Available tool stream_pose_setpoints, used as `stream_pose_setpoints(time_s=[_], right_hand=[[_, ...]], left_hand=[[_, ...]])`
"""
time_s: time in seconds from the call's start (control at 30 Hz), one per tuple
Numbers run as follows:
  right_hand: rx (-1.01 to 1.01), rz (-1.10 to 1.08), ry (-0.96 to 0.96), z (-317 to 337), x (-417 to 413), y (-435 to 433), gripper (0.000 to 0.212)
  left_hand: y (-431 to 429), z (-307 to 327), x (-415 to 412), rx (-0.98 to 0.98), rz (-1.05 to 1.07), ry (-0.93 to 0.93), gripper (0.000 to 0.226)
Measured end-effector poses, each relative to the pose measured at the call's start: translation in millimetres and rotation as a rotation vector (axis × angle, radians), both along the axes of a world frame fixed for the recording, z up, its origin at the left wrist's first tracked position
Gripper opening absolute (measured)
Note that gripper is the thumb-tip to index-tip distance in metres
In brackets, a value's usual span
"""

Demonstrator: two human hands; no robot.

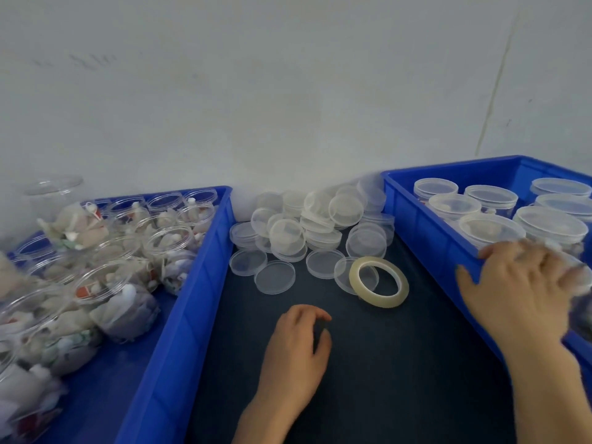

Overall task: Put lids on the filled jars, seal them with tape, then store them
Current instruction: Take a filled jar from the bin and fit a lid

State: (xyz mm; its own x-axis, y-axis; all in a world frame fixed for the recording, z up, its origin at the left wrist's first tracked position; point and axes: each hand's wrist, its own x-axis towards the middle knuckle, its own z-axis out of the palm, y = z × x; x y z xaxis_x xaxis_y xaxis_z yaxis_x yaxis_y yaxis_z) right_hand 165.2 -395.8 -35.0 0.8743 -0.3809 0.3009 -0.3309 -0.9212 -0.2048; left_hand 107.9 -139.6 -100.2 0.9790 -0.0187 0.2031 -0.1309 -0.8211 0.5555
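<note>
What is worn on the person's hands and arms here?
No glove on the left hand or the right hand; no ring, watch or bracelet shows. Both forearms are uncovered to the frame edge, no sleeve in view.

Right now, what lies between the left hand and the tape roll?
Only bare dark mat: the head view shows nothing on the stretch from the left hand to the tape roll.
</note>
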Motion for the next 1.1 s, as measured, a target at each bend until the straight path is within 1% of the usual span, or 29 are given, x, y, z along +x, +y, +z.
stream_pose_setpoints(time_s=[0.07,0.1,0.2,0.27,0.3,0.33,0.4,0.5,0.6,0.67,0.73,0.8,0.87,0.9,1.0,1.1], right_hand=[[-0.113,0.152,0.016,-7.8,-2.7,28.1,0.046],[-0.101,0.269,0.014,-12.7,-4.3,44.8,0.041],[0.195,0.764,0.013,-25.2,-15.1,106.3,0.03],[0.235,1.106,0.003,-26.8,-21.0,150.2,0.032],[0.245,1.221,-0.025,-24.8,-22.1,170.3,0.035],[0.284,1.282,-0.05,-20.3,-22.1,189.0,0.036],[0.367,1.321,-0.116,-8.9,-19.1,222.9,0.038],[0.414,1.36,-0.16,7.4,-10.3,266.8,0.042],[0.427,1.353,-0.086,7.3,-4.1,296.6,0.051],[0.397,1.319,0.022,-5.7,-4.2,306.7,0.059],[0.445,1.306,0.108,-19.3,-6.2,309.7,0.061],[0.513,1.296,0.127,-25.2,-5.8,310.3,0.063],[0.529,1.292,0.143,-24.1,-5.6,311.6,0.065],[0.526,1.29,0.151,-23.0,-5.2,312.2,0.065],[0.537,1.294,0.154,-19.0,-4.7,310.6,0.069],[0.637,1.312,0.104,-15.9,-4.7,305.1,0.077]], left_hand=[[-2.2,13.0,-22.0,0.19,-0.013,-0.091,0.03],[-1.7,22.3,-32.2,0.27,-0.021,-0.14,0.032],[14.1,59.8,-53.7,0.439,0.026,-0.312,0.032],[40.5,82.1,-57.0,0.592,0.106,-0.36,0.035],[56.8,92.5,-56.7,0.674,0.144,-0.35,0.038],[73.4,102.2,-55.3,0.756,0.183,-0.295,0.042],[106.3,121.4,-45.8,0.902,0.265,-0.073,0.055],[151.4,134.5,-5.9,0.998,0.341,0.149,0.067],[177.7,127.4,35.6,0.99,0.321,0.214,0.073],[190.6,111.1,48.6,0.93,0.313,0.223,0.065],[198.5,96.6,53.3,0.867,0.307,0.196,0.055],[199.2,94.2,54.7,0.853,0.317,0.13,0.04],[196.0,98.1,52.8,0.827,0.369,0.051,0.019],[194.8,99.9,51.6,0.815,0.39,0.022,0.013],[187.0,113.2,44.2,0.782,0.427,-0.056,0.017],[168.5,136.0,28.6,0.749,0.416,-0.259,0.011]])
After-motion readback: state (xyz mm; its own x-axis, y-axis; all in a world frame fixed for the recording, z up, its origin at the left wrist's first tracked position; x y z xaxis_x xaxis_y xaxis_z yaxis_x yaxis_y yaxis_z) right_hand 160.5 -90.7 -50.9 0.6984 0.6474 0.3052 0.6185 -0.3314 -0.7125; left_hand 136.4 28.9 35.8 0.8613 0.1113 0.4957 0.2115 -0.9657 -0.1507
